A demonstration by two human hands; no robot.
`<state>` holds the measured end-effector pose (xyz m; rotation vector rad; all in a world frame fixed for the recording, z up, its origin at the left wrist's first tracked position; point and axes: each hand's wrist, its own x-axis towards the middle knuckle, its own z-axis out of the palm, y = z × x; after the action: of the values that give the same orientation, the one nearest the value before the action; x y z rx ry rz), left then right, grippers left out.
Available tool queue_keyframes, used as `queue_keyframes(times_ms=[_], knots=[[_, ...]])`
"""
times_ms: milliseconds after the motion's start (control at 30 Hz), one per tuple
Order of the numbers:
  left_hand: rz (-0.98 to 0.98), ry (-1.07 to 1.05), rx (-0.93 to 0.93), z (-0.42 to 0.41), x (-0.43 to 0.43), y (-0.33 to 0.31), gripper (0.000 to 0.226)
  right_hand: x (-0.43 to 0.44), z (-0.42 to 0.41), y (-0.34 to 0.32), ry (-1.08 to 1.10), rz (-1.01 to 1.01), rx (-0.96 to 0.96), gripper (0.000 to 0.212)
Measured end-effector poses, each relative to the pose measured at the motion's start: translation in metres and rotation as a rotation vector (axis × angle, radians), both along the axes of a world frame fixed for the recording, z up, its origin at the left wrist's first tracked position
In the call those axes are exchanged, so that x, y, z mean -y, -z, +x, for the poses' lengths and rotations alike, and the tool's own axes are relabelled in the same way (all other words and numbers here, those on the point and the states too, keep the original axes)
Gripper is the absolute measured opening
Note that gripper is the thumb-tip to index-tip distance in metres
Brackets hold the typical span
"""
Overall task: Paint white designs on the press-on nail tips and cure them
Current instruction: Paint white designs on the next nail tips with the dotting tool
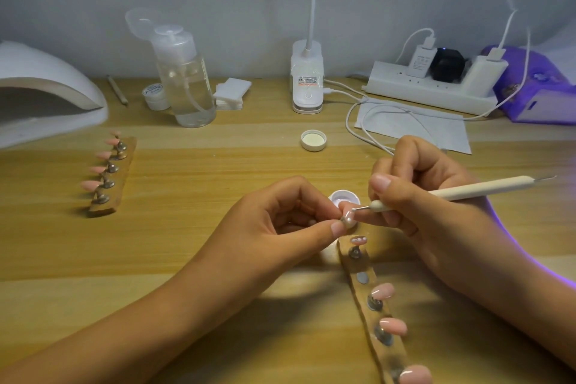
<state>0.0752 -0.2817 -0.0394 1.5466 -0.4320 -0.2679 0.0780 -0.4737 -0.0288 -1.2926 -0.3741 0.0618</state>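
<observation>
My left hand (290, 215) pinches a pink nail tip (348, 217) on its small stand between thumb and fingers. My right hand (414, 190) grips a white dotting pen (461, 192), and its metal point touches the tip's surface, where white marks show. Just behind sits a small open pot of white gel (343, 197). Below my hands a wooden holder strip (374, 299) carries several pink nail tips on stands, one of them (358, 239) with white marks. A second strip (109, 176) of plain pink tips lies at the left. The white curing lamp (46, 90) stands at the far left.
Along the back stand a clear pump bottle (184, 78), a small white jar (155, 96), cotton pads (232, 92), a clip lamp base (307, 78), a power strip (436, 84) with cables and a purple device (536, 87). A pot lid (313, 140) and a tissue (414, 125) lie mid-desk.
</observation>
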Motion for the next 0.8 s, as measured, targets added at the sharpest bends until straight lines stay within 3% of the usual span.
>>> queue_keyframes(times_ms=[800], knots=[[0.014,-0.006,0.005,-0.0004,-0.0004,-0.0006,0.008,-0.0002,0.0001,0.0012,0.001,-0.007,-0.008,0.018]])
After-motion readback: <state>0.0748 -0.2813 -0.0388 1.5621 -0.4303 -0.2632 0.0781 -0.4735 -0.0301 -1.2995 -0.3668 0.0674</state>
